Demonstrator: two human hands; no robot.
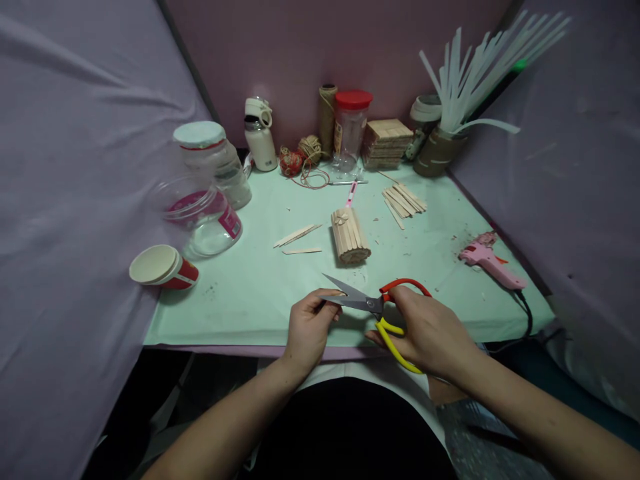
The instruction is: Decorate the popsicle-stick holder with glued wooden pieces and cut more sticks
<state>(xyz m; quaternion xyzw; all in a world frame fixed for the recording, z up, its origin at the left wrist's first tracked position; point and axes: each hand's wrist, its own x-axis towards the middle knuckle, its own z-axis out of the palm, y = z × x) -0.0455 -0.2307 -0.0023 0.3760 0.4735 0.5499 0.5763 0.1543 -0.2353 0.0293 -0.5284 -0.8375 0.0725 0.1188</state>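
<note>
Red-and-yellow-handled scissors [371,304], one pair, gripped in right hand [433,328], blades spread, reaching left hand [307,328]. Left hand's fingertips pinched at the blades; can't tell on what. One wooden-stick cylinder [350,237] on table [255,300], beyond both hands. Farther: one pink glue gun [493,264] right, two twine balls [311,150] back.

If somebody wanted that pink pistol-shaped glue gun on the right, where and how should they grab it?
Probably by its slim pink handle, coming down from the near right: the glue gun lies on the pale green tabletop with that handle slanting toward the near right corner. Mind the black cord leaving the handle's end.
</note>
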